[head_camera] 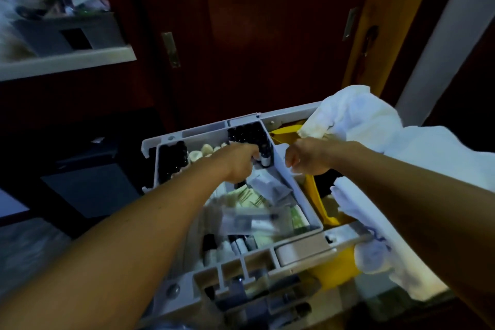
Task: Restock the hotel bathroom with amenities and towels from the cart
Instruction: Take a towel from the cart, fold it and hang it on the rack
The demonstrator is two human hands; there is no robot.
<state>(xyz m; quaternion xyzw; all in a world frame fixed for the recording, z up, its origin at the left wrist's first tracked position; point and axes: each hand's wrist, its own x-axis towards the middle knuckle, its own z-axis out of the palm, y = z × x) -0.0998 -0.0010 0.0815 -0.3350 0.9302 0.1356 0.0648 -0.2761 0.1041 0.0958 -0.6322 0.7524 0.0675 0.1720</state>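
Bottle point(265, 157), small and dark with a pale label, stands upright, long axis vertical, cap up, in the gray cart tray point(302, 197). My left hand point(238, 162) grasps it at my fingertips. My right hand point(308, 155) is clenched just beside, white towels point(356, 118) behind it.

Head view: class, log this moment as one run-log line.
stage: picking amenities | left hand: on small dark bottle in cart tray | right hand: fisted above tray edge | white towels: on cart
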